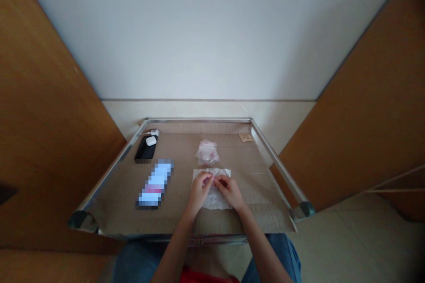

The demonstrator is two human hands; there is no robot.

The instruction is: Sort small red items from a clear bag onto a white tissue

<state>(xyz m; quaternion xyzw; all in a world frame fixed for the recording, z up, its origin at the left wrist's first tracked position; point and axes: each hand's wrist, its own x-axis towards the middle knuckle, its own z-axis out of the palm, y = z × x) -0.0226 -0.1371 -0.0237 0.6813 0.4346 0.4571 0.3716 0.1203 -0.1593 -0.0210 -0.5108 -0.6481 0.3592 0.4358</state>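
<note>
I see my left hand [200, 188] and right hand [229, 189] meeting over a white sheet [212, 188] on the cardboard-covered table [109, 194]. Fingertips of both pinch something tiny between them, too small to tell. The sheet lies directly beneath the pinch. A crumpled clear bag [207, 152] sits just beyond.

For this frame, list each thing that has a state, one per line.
left hand: fingers pinched on something small, too small to identify, over the white sheet
right hand: fingers pinched at the same spot, fingertips meeting the left's
white sheet: lying flat on the cardboard, partly under both hands
clear plastic bag: crumpled, resting beyond the sheet, untouched
earbud case: closed, sitting on the dark phone
dark phone: lying flat, screen off
</note>
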